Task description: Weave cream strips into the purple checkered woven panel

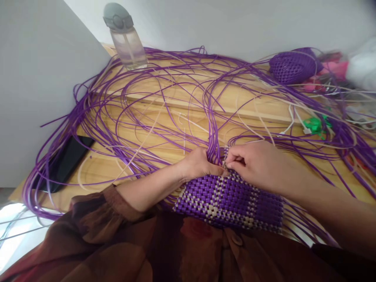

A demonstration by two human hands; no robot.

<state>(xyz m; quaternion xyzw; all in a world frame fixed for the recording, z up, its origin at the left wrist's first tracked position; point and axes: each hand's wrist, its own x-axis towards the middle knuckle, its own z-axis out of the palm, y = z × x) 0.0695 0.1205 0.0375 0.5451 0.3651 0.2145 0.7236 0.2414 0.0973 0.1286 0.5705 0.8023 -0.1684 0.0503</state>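
A purple and cream woven panel lies against my front at the table's near side, with loose strands running out from its edges. My left hand is closed at the panel's upper edge, its thumb pressed on the weave and a bundle of purple strands rising from its grip. Beside it, my right hand pinches at the same edge, thumb and forefinger together near a cream strand. What exactly sits between those fingertips is too small to make out.
Long purple strands loop across the wooden table. A water bottle stands at the back left, and a dark flat object lies at the left. A purple woven piece and a green item are at the right.
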